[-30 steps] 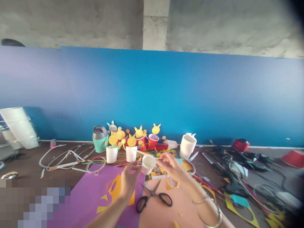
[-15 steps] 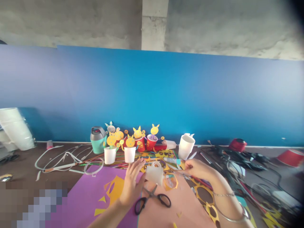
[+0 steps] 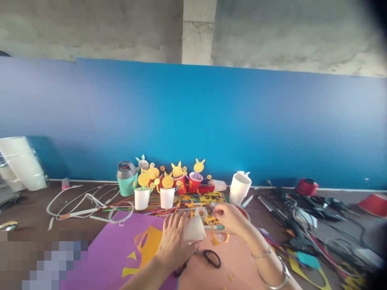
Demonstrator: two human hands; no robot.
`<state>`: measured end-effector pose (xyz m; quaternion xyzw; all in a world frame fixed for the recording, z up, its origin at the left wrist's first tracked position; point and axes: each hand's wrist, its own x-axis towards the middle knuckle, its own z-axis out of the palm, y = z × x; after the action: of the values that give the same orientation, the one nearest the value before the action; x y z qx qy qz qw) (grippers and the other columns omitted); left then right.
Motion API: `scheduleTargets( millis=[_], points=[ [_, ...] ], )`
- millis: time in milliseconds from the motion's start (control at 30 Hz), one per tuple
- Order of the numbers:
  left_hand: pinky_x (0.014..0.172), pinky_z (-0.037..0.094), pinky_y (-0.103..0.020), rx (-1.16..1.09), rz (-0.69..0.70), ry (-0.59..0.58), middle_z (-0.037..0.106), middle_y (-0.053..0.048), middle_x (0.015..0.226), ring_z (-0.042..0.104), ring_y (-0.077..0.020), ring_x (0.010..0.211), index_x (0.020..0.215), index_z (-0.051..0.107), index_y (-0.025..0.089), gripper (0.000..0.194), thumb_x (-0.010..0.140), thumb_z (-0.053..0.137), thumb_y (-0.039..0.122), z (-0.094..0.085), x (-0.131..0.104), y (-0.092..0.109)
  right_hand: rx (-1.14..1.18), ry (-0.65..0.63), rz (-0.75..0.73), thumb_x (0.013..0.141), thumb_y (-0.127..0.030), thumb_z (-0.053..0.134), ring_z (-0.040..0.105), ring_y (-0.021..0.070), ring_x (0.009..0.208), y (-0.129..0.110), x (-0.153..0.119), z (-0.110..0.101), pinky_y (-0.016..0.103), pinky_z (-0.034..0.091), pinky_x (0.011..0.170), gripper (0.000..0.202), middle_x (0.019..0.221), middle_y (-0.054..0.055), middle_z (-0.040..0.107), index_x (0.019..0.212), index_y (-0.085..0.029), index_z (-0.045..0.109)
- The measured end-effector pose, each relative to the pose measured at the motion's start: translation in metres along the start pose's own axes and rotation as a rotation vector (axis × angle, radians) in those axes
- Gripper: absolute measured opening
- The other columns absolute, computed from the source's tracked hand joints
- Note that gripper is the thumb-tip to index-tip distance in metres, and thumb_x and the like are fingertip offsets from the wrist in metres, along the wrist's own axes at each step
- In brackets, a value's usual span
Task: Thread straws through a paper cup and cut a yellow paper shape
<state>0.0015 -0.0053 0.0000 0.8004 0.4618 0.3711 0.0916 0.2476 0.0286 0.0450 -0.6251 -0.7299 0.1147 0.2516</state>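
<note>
Before us stands a wide blue panel (image 3: 187,112), and in front of it is the brown worktop (image 3: 33,213). On this we see a purple sheet (image 3: 105,249) and, at its right, a peach sheet (image 3: 238,262). Our left hand (image 3: 175,243) is gripping a white paper cup (image 3: 195,229), which is tilted. Our right hand (image 3: 229,217) is near the cup, its fingers curled; whether they hold something small, we cannot tell. The black-handled scissors (image 3: 204,253) are partly hidden by our left hand. A teal-capped marker (image 3: 219,227) lies just beside the cup.

Blue partition (image 3: 193,121), grey concrete wall (image 3: 90,30) behind
</note>
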Motion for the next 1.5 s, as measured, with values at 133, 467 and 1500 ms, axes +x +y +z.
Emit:
scheduleTargets(
  millis=[133,467,1500],
  points=[
    [0.106,0.037,-0.053,-0.020,0.002,0.009,0.060,-0.013,0.132,0.052,-0.0349,0.122,0.129,0.056,0.024,0.052,0.081,0.070,0.035,0.000,-0.001,0.002,-0.143,0.070,-0.029,0.088,-0.015,0.048,0.068,0.0200,0.078,-0.016,0.028,0.006,0.026,0.041,0.068,0.030,0.081,0.006,0.076,0.075,-0.021,0.075],
    [0.100,0.044,-0.050,-0.150,0.012,0.012,0.066,-0.011,0.121,0.057,-0.0303,0.116,0.121,0.061,0.025,0.029,0.093,0.054,0.030,-0.012,0.003,0.001,-0.127,-0.051,-0.087,0.079,-0.015,0.063,0.069,0.0275,0.092,-0.026,0.096,0.056,0.030,0.045,0.077,0.014,0.091,0.011,0.077,0.082,-0.019,0.076],
    [0.062,0.040,-0.022,-1.162,-0.636,0.417,0.065,0.001,0.063,0.054,-0.0123,0.062,0.070,0.067,0.017,0.032,0.069,0.083,0.044,-0.008,0.024,-0.018,0.254,-0.122,-0.171,0.093,-0.034,0.051,0.067,0.0175,0.074,-0.039,0.030,0.026,0.023,0.047,0.063,0.029,0.081,0.002,0.075,0.089,-0.021,0.076]
  ],
)
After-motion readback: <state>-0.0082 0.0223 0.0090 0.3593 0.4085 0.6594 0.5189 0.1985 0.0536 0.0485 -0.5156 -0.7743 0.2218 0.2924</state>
